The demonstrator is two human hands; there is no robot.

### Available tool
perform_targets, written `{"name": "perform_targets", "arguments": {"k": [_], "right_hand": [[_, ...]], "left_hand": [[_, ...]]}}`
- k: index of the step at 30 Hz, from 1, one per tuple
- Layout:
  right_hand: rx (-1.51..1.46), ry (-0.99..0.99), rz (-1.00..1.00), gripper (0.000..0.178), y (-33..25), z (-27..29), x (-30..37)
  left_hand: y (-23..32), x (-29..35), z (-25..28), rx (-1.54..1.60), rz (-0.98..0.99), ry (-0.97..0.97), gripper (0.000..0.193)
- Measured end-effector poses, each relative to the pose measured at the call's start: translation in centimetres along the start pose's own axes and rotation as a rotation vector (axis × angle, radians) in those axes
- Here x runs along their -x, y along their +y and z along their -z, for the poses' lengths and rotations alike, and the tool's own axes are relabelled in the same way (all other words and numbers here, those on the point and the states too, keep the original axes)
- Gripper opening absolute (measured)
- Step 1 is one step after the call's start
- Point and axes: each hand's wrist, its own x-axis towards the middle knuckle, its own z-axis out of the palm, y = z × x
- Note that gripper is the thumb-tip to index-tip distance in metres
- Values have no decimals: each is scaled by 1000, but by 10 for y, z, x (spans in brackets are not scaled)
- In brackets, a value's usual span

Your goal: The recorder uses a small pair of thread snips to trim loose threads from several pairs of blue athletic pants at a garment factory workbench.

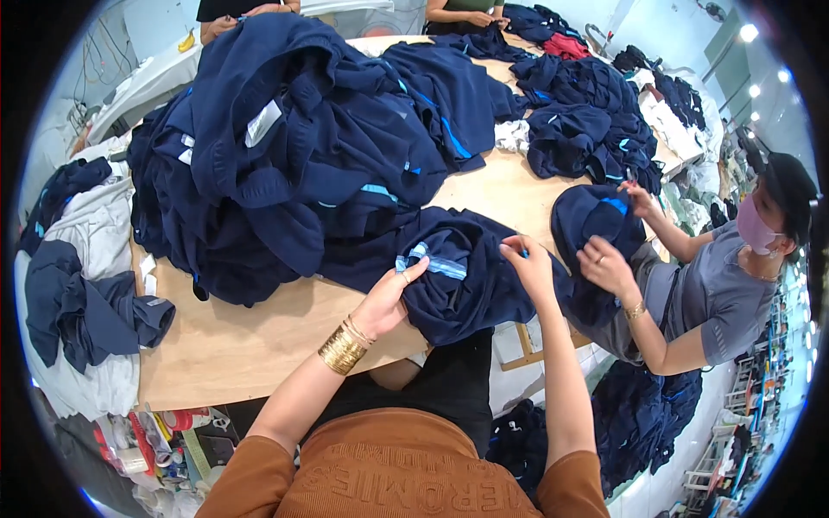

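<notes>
A navy garment [471,302] is bunched at the table's front edge, over my lap. My left hand [389,298] grips it, the thumb beside a light blue striped tape [446,266] sewn along its opening. To the right, my right hand [528,266] is closed in a pinch above the same garment. A small blue bit shows at its fingertips, too small to name. The two hands are apart, with the tape and dark folds between them.
A tall heap of navy garments [285,164] covers the table [216,363] ahead and left. At right, a masked co-worker [734,285] handles another navy garment [596,220]. Further garment piles [587,129] lie at far right, and two people stand across the table.
</notes>
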Motion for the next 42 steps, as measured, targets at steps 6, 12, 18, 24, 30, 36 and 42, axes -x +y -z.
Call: {"name": "perform_targets", "arguments": {"k": [6,12,18,24,30,36,42], "right_hand": [[-363,64,-219,20,-31,-9,64],[-540,62,-303,14,-51,-16,93],[-452,129,-144,9,-61,-22,94],[-307,181,126,23,-65,-30,91],[-188,243,203,26,-68,-40,86],[-196,46,139,17,-57,-30,81],[16,217,96,20,-73,-9,68]], "left_hand": [[-8,10,-3,11,-40,18,42],[-9,13,-9,-3,-22,52,39],[-10,10,-8,27,-7,68,34],[-14,4,-6,44,4,72,34],[-16,4,-7,-33,-4,124,33],[-5,10,11,-633,-66,141,32],[14,31,-2,-1240,-693,479,62]]}}
